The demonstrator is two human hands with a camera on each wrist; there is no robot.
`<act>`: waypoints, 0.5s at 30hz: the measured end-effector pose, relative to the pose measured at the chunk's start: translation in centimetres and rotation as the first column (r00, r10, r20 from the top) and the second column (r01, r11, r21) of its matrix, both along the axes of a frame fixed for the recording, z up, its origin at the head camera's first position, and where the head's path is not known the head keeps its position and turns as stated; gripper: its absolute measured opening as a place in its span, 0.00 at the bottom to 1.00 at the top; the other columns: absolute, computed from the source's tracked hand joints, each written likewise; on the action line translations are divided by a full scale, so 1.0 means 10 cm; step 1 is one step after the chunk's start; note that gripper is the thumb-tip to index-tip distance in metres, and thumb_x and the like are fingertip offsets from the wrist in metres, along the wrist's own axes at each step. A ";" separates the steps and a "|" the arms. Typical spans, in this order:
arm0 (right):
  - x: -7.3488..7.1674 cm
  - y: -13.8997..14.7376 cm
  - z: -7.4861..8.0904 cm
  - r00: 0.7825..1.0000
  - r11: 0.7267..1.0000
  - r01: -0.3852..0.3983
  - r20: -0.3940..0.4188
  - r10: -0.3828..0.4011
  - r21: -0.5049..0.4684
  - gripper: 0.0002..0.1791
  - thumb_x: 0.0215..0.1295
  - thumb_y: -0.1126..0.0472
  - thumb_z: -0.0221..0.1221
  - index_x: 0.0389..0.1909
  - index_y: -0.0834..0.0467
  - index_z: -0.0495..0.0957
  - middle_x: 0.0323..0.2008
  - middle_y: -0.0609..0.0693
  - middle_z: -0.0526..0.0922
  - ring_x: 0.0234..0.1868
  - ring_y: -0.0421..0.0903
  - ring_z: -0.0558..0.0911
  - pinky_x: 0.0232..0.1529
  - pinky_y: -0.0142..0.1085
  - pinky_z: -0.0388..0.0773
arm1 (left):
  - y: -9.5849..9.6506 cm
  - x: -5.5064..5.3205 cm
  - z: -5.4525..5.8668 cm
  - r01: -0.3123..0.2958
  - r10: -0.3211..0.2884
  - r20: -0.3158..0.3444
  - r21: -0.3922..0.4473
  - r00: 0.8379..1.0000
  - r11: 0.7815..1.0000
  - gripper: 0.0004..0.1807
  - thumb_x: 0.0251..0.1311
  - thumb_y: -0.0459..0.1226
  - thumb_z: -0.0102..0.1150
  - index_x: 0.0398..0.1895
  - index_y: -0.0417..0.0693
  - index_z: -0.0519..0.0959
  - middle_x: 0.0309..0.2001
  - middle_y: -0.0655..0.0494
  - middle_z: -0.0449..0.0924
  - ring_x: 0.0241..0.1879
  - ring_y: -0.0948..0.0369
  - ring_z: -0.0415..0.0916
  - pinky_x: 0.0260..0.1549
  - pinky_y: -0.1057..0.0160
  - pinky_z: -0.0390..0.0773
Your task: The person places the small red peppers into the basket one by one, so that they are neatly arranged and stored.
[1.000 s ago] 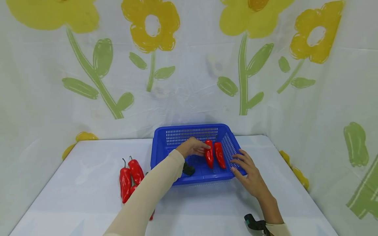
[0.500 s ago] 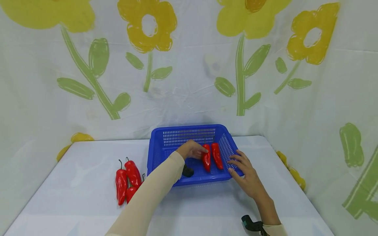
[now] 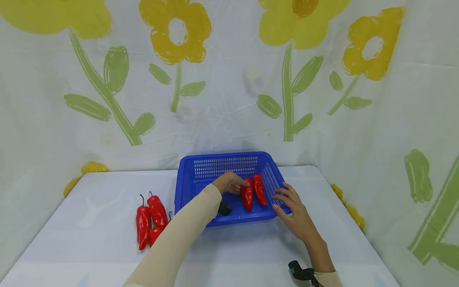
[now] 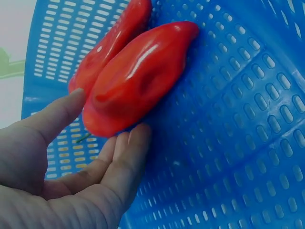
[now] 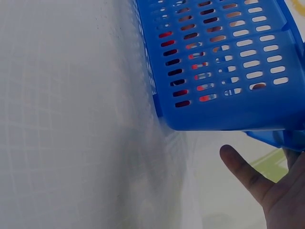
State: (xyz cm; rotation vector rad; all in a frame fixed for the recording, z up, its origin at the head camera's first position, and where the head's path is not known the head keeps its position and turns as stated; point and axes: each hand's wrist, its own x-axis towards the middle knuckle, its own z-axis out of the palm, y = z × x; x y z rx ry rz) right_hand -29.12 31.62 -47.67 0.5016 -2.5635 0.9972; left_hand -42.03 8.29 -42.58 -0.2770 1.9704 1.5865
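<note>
My left hand reaches into a blue plastic basket, thumb and fingers around the stem end of a red pepper. Glossy and dimpled, this pepper lies low in the basket, its short green stem showing between thumb and fingers in the left wrist view. A second red pepper lies alongside it, toward the basket's right wall. My right hand rests at the basket's right front corner with fingers spread. In the right wrist view its thumb sticks out straight, apart from the slotted wall.
Several more red peppers with stems lie on the white table, left of the basket and partly behind my left sleeve. A white curtain with printed flowers hangs behind the table. Each wrist carries a small black camera.
My left hand has lowered its red pepper onto the basket floor, left of the other one. The head view has shifted slightly to the right. My right hand has stayed at the basket corner.
</note>
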 end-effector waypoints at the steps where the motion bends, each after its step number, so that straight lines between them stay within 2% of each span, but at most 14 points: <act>1: -0.01 -0.01 0.00 1.000 1.000 -0.002 0.000 0.002 0.001 0.17 0.69 0.53 0.61 0.54 0.55 0.82 0.68 0.52 0.70 0.77 0.53 0.52 0.65 0.70 0.58 | -0.02 -0.08 -0.07 -0.007 0.007 -0.001 0.001 1.000 1.000 0.28 0.54 0.28 0.72 0.56 0.26 0.72 0.48 0.31 0.79 0.49 0.43 0.81 0.47 0.53 0.84; 4: -0.02 -0.03 -0.01 1.000 1.000 -0.006 0.002 0.006 0.008 0.17 0.70 0.53 0.61 0.54 0.55 0.82 0.68 0.52 0.70 0.77 0.53 0.52 0.65 0.70 0.57 | -0.08 -0.09 -0.05 -0.037 0.037 -0.028 -0.006 0.999 0.999 0.34 0.53 0.28 0.73 0.62 0.26 0.68 0.46 0.31 0.79 0.46 0.43 0.82 0.43 0.53 0.85; 6: -0.02 -0.04 -0.01 1.000 1.000 -0.010 0.005 0.010 0.013 0.17 0.70 0.52 0.61 0.55 0.54 0.82 0.68 0.51 0.70 0.77 0.53 0.52 0.65 0.70 0.57 | -0.11 -0.06 -0.01 -0.056 0.056 -0.058 0.015 0.997 0.998 0.41 0.53 0.28 0.72 0.68 0.27 0.62 0.48 0.30 0.79 0.47 0.42 0.82 0.45 0.51 0.84; 7: -0.02 -0.03 -0.01 1.000 1.000 -0.013 0.003 0.013 0.015 0.17 0.70 0.52 0.61 0.55 0.54 0.82 0.68 0.52 0.70 0.77 0.54 0.52 0.65 0.70 0.57 | -0.13 -0.03 0.02 -0.061 0.063 -0.075 0.030 0.995 0.998 0.43 0.54 0.28 0.72 0.70 0.28 0.59 0.49 0.30 0.79 0.49 0.41 0.81 0.46 0.51 0.84; 8: -0.02 -0.03 -0.01 1.000 1.000 -0.015 0.001 0.015 0.014 0.17 0.70 0.53 0.61 0.54 0.55 0.82 0.67 0.52 0.70 0.77 0.54 0.52 0.65 0.70 0.57 | -0.14 0.06 0.12 -0.061 0.065 -0.092 0.037 0.994 0.997 0.44 0.57 0.28 0.69 0.73 0.29 0.54 0.52 0.30 0.78 0.52 0.41 0.80 0.51 0.50 0.81; 9: -0.02 -0.02 -0.01 1.000 1.000 -0.016 0.000 0.016 0.012 0.16 0.69 0.53 0.61 0.54 0.55 0.82 0.67 0.53 0.70 0.77 0.54 0.52 0.65 0.71 0.57 | -0.15 0.08 0.15 -0.055 0.060 -0.108 0.050 0.992 0.997 0.45 0.58 0.29 0.68 0.74 0.30 0.53 0.54 0.30 0.78 0.54 0.41 0.79 0.53 0.50 0.80; 12: -0.01 0.00 -0.01 1.000 1.000 -0.013 -0.004 0.013 0.004 0.16 0.69 0.54 0.62 0.54 0.55 0.82 0.67 0.54 0.70 0.77 0.53 0.52 0.64 0.71 0.57 | -0.17 0.15 0.23 -0.024 0.036 -0.149 0.080 0.988 0.997 0.36 0.61 0.30 0.66 0.69 0.27 0.61 0.58 0.31 0.76 0.57 0.42 0.77 0.57 0.50 0.78; 15: -0.02 0.01 -0.01 1.000 1.000 -0.012 0.002 0.012 0.005 0.17 0.69 0.54 0.62 0.55 0.56 0.82 0.68 0.54 0.70 0.77 0.53 0.52 0.64 0.71 0.58 | -0.21 0.18 0.27 -0.017 0.035 -0.183 0.098 0.983 0.995 0.26 0.62 0.31 0.66 0.60 0.26 0.71 0.56 0.32 0.77 0.53 0.44 0.80 0.55 0.52 0.79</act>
